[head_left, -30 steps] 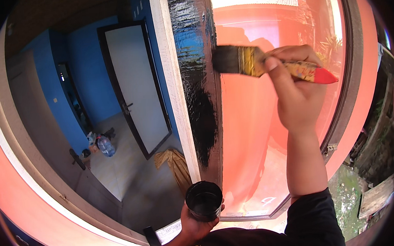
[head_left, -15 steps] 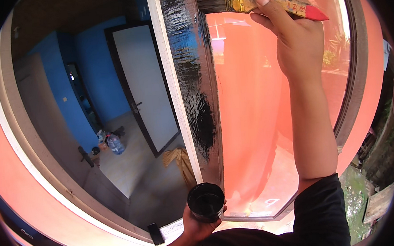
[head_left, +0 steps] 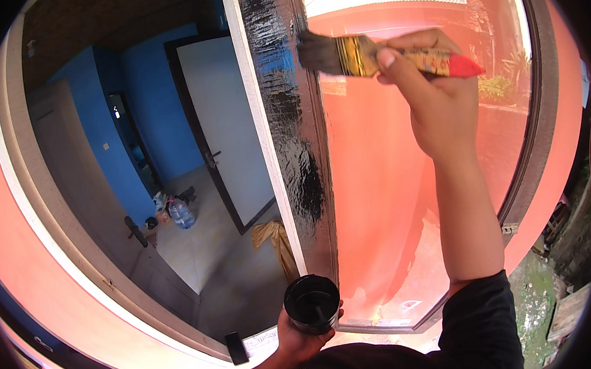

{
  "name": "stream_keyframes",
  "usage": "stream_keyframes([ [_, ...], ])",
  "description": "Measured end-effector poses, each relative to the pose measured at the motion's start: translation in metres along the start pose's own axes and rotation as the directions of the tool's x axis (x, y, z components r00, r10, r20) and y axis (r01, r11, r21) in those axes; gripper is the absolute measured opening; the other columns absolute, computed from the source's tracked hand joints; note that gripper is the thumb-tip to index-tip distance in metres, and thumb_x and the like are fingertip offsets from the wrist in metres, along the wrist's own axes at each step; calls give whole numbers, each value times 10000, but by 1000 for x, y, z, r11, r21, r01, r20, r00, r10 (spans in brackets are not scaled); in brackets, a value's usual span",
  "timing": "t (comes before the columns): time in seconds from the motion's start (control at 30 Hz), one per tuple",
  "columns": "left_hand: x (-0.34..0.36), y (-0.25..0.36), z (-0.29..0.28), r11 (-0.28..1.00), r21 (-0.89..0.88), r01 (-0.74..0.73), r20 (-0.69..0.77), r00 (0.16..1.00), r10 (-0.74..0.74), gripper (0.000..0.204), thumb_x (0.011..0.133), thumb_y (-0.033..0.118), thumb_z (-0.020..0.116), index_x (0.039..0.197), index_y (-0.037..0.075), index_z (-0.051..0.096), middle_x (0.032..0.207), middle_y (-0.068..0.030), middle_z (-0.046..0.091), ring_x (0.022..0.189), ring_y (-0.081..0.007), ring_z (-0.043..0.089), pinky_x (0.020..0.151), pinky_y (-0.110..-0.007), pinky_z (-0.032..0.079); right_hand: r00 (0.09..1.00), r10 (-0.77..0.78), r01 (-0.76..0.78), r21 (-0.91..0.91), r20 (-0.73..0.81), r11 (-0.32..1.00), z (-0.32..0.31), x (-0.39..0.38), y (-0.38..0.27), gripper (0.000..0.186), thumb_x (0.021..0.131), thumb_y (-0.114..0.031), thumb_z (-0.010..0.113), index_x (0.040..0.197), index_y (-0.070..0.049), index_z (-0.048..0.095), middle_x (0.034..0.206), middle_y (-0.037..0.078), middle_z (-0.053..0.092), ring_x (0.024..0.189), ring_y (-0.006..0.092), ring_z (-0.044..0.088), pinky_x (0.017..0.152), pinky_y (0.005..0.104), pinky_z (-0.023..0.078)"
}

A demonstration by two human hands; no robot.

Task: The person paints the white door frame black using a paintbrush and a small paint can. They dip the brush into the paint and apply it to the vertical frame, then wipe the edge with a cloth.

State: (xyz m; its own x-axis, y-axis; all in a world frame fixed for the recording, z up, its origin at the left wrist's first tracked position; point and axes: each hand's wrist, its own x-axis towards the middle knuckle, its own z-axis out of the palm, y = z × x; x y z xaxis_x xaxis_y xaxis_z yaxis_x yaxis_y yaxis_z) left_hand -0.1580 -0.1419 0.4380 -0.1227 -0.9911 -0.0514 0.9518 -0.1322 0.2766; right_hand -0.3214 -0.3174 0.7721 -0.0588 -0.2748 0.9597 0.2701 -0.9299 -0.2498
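Note:
My right hand (head_left: 440, 108) grips a wide paintbrush (head_left: 409, 59) with a red handle tip. Its dark bristles rest at the upper right edge of a brown wooden post (head_left: 316, 244), which is streaked with wet, glossy black paint down its upper and middle part. Low in the view, my left hand (head_left: 293, 337) holds a round black cup of paint (head_left: 311, 302) just below the post. Glass (head_left: 377, 200) reflecting pink stands right of the post.
An open doorway on the left shows a blue room, a white door (head_left: 221, 128), a plastic jug (head_left: 181, 214) and tan cloth (head_left: 279, 243). A phone-like black object (head_left: 236, 348) lies on the sill. Pink wall (head_left: 555, 135) curves at the right, beside mossy ground (head_left: 535, 291).
The brush in my right hand moved up to near the top of the post, then came back down somewhat. My left hand and cup shifted slightly to the right in the view.

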Motion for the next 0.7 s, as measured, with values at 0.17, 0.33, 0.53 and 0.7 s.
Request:
stream_keyframes([
  [0.17, 1, -3, 1, 1000, 4, -6, 83, 997, 5, 816, 960, 665, 397, 1491, 47, 445, 1390, -226, 569, 1225, -341, 621, 771, -418, 631, 999, -40, 40, 8, -22, 999, -6, -1, -9, 181, 893, -147, 761, 930, 14, 687, 809, 40, 701, 749, 100, 653, 662, 248, 493],
  [0.33, 1, -4, 3, 999, 26, -25, 39, 999, 24, 803, 964, 652, 401, 1491, 49, 447, 1400, -224, 565, 1232, -338, 617, 775, -414, 627, 989, -119, 123, 38, -89, 992, 4, 23, -4, 187, 882, -155, 772, 899, 15, 694, 813, 45, 687, 738, 101, 653, 658, 245, 490],
  [0.53, 1, -4, 2, 999, 33, -24, 36, 999, 23, 789, 966, 642, 406, 1488, 53, 453, 1397, -218, 572, 1230, -332, 620, 769, -411, 627, 999, -41, 41, -16, -28, 999, 3, -13, 6, 141, 896, -114, 759, 897, 1, 678, 785, 6, 659, 699, 52, 583, 631, 221, 459],
  [0.7, 1, -3, 1, 999, 30, -18, 38, 999, 17, 791, 965, 649, 396, 1489, 59, 455, 1399, -217, 572, 1232, -329, 619, 770, -408, 626, 998, 58, -58, 57, 3, 997, -8, -37, -3, 120, 909, -79, 748, 927, -2, 658, 807, 1, 661, 731, 36, 582, 635, 195, 453],
])
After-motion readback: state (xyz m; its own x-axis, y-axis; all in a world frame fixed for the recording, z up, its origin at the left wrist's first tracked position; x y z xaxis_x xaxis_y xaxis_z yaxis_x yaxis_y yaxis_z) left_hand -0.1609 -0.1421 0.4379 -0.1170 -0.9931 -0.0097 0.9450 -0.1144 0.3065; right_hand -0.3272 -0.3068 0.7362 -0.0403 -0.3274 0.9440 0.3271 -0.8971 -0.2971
